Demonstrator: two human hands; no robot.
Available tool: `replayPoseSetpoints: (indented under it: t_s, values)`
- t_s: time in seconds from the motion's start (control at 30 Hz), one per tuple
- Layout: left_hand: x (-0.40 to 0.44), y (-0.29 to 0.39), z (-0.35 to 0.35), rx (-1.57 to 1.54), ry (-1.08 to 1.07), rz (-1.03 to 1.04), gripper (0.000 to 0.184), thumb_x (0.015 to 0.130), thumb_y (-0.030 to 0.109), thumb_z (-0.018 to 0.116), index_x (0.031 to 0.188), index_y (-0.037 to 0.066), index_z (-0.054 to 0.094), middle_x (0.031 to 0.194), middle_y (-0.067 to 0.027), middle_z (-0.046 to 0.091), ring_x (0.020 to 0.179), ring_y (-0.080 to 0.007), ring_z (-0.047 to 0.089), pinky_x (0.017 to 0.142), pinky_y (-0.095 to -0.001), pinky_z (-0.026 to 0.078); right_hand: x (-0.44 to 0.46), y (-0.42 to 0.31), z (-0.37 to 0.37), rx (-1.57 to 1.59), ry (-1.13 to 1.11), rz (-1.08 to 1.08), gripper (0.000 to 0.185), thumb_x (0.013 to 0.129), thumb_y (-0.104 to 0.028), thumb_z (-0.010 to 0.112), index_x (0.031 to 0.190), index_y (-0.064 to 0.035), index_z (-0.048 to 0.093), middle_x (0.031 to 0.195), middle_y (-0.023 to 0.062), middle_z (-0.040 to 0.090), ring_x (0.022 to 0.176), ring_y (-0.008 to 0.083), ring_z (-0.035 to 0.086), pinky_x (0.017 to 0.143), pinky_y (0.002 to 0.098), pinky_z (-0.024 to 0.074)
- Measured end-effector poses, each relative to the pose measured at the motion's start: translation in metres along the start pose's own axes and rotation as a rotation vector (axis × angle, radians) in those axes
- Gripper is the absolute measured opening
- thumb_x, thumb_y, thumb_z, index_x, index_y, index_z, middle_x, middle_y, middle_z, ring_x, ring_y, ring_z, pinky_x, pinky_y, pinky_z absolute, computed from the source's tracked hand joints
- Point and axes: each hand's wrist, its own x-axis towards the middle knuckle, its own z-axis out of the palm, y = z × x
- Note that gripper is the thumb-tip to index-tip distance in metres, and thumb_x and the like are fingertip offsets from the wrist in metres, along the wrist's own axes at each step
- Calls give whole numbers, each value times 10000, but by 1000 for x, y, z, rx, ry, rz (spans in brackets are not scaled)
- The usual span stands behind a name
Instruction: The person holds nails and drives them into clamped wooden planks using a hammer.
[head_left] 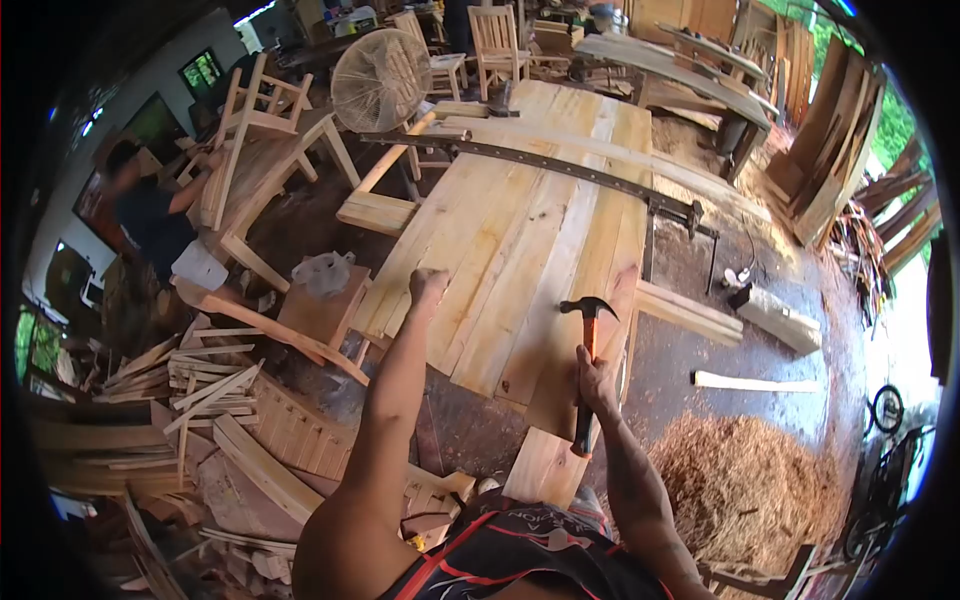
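Wooden boards laid side by side form a wide panel in the middle of the view. Across its far part lies a long dark metal bar clamp. My right hand is wrapped round the handle of a claw hammer, its head pointing away over the near right part of the panel. My left hand is closed at the panel's left side, over the boards; whether it holds something small is hidden. Beneath the hammer's handle end is a shorter board.
At the left a person works by a wooden frame. A fan stands behind the panel's left corner. Scrap wood is piled at the lower left, shavings at the lower right. A thick timber lies right.
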Motion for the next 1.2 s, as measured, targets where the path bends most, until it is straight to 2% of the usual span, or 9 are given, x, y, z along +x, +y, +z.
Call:
replayPoseSetpoints:
  t_s: [0.13, 0.3, 0.43, 0.53, 0.67, 0.77, 0.8, 1.03, 1.2]
  values:
    - [26, -37, 18, 458, -31, 81, 272, 766, 238, 686, 778, -34, 671, 788, -223, 701, 735, -349, 692, 665, -406, 547, -2, 0, 2, 21, 19, -4, 612, 950, -566, 515, 681, -18, 561, 550, 81, 535, 381, 214, 529, 364, 347, 461]
    - [18, -23, 20, 309, 60, 13, 415, 740, 275, 736, 894, -101, 648, 995, -311, 681, 916, -392, 693, 756, -431, 544, 14, 24, 1, -3, 18, -63, 624, 954, -565, 513, 659, -18, 563, 505, 84, 518, 376, 202, 528, 363, 343, 466]
    - [79, -88, 46, 207, -116, -8, 402, 733, 283, 745, 885, -76, 645, 943, -271, 695, 858, -374, 693, 730, -427, 551, 14, 19, 0, -84, 36, 5, 681, 954, -591, 486, 738, 28, 671, 541, 114, 576, 464, 226, 608, 474, 354, 504]
    - [22, -29, 18, -465, -337, -199, 227, 784, 236, 679, 782, 28, 591, 760, -135, 602, 634, -224, 549, 547, -340, 433, 8, 16, 2, 5, 16, -19, 615, 945, -569, 530, 651, -29, 534, 506, 79, 510, 362, 207, 525, 348, 339, 467]
    - [-96, 32, -18, -1169, -334, -123, 204, 829, 127, 579, 656, 138, 471, 602, -6, 470, 468, -57, 359, 421, -237, 234, 16, 23, 3, -29, 23, 13, 668, 946, -589, 507, 750, 30, 665, 579, 113, 581, 456, 230, 593, 422, 357, 494]
    - [-171, 11, -42, -1355, -494, -85, 264, 793, 61, 544, 606, 139, 375, 572, 16, 365, 461, -74, 306, 450, -224, 225, 3, 6, 2, -35, 48, 61, 647, 928, -593, 540, 756, 23, 638, 589, 98, 568, 447, 222, 573, 419, 360, 494]
    - [-194, -13, -47, -1463, -593, 62, 120, 794, 52, 548, 699, 94, 486, 597, 10, 425, 441, -63, 309, 410, -200, 261, 9, 14, 2, -21, 56, 44, 637, 926, -589, 547, 750, 18, 627, 591, 96, 566, 445, 221, 570, 418, 360, 494]
    - [-379, -135, -99, -1532, -212, -533, 158, 790, -54, 574, 865, 85, 562, 667, 2, 457, 503, -73, 374, 450, -232, 319, 1, 10, 11, -8, 118, -38, 471, 904, -471, 646, 683, -57, 601, 563, 45, 546, 436, 181, 555, 385, 341, 461]
    - [-433, -199, -122, -1493, -391, -472, 248, 742, -102, 585, 956, 22, 612, 685, 3, 473, 541, -88, 392, 495, -236, 339, 19, 34, 8, -45, 73, -25, 457, 898, -470, 651, 732, -45, 686, 615, 43, 616, 494, 162, 586, 462, 315, 480]
